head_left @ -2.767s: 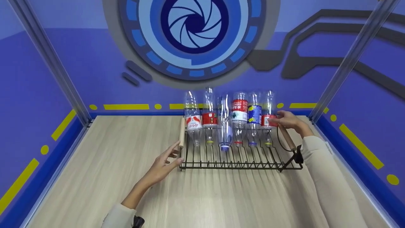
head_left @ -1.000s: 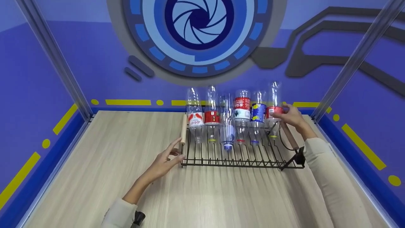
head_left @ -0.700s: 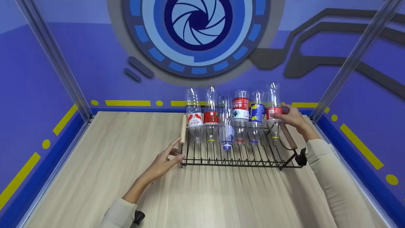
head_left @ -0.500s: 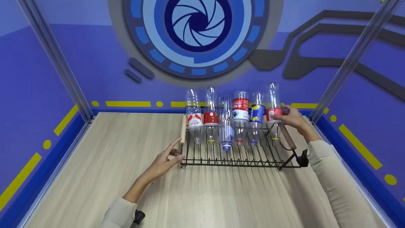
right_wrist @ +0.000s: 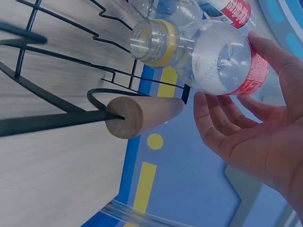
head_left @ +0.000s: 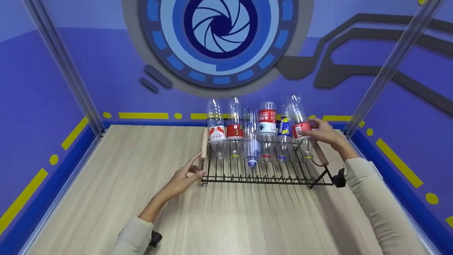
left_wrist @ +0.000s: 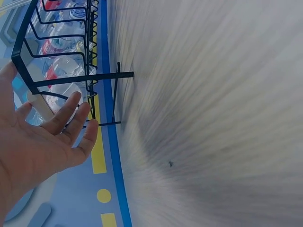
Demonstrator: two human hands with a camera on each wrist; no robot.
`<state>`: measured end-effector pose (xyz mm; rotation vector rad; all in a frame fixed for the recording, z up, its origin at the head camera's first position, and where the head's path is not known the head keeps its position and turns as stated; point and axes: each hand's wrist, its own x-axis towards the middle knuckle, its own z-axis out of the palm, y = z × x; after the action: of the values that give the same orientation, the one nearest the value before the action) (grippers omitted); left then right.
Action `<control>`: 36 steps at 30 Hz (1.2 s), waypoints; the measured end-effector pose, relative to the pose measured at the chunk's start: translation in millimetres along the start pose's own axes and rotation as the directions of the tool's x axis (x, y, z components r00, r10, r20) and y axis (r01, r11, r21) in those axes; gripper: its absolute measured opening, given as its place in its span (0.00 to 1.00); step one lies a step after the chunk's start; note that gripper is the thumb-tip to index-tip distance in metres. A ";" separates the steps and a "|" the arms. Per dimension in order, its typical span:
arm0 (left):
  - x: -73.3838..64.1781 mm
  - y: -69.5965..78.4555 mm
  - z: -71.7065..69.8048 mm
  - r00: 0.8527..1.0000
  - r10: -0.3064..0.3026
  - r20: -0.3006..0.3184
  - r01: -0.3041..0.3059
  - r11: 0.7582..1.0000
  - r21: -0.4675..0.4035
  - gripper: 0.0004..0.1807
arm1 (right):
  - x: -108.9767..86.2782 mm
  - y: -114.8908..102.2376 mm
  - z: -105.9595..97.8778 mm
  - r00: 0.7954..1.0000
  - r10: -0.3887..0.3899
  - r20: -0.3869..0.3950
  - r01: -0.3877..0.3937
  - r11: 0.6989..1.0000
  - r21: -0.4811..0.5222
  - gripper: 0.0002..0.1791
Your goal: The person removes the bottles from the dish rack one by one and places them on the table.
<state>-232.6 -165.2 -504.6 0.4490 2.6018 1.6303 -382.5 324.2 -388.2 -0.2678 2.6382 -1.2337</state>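
Observation:
Pinched by my right hand [head_left: 325, 134] is a clear plastic bottle [head_left: 301, 130] with a red label and yellow neck ring. It hangs neck down at the right end of a dark wire rack [head_left: 262, 180], its base leaning left. In the right wrist view, thumb and fingers lie on opposite sides of the bottle [right_wrist: 220, 59], whose neck has no cap. My left hand [head_left: 182, 180] touches the rack's left end below a wooden handle [head_left: 204, 143], fingers spread and relaxed. Several other empty bottles, such as a blue-labelled bottle [head_left: 285, 126], stand neck down in the rack.
The rack stands on a light wood-grain table [head_left: 141, 163], close to the blue printed back wall [head_left: 106, 78]. A second wooden handle [head_left: 320, 153] is at the rack's right end, beside my right hand. Metal posts [head_left: 385, 71] rise at the back corners.
My right hand has raised the red-labelled bottle and shifted its neck right. Within the last half second its base has tipped left towards the blue-labelled bottle. My left hand stays at the rack's end.

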 end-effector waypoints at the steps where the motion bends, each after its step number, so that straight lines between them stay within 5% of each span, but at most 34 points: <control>1: 0.6 0.0 0.2 1.000 0.000 0.000 0.000 1.000 0.001 0.37 | -1.2 -1.2 0.1 1.000 -0.001 0.004 0.001 1.000 -0.007 0.48; 16: -2.6 2.4 0.2 1.000 -0.020 0.003 0.020 1.000 0.009 0.36 | -19.2 -29.8 19.5 0.988 -0.127 0.088 0.132 0.990 -0.052 0.43; 36: -2.8 0.9 0.5 0.999 -0.030 0.010 0.030 0.999 0.024 0.37 | -40.2 -60.2 54.8 0.913 -0.241 0.329 0.278 0.958 -0.069 0.40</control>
<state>-229.6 -165.2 -504.4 0.4167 2.6098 1.5854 -324.8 256.3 -371.3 -0.7917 2.4467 -1.0067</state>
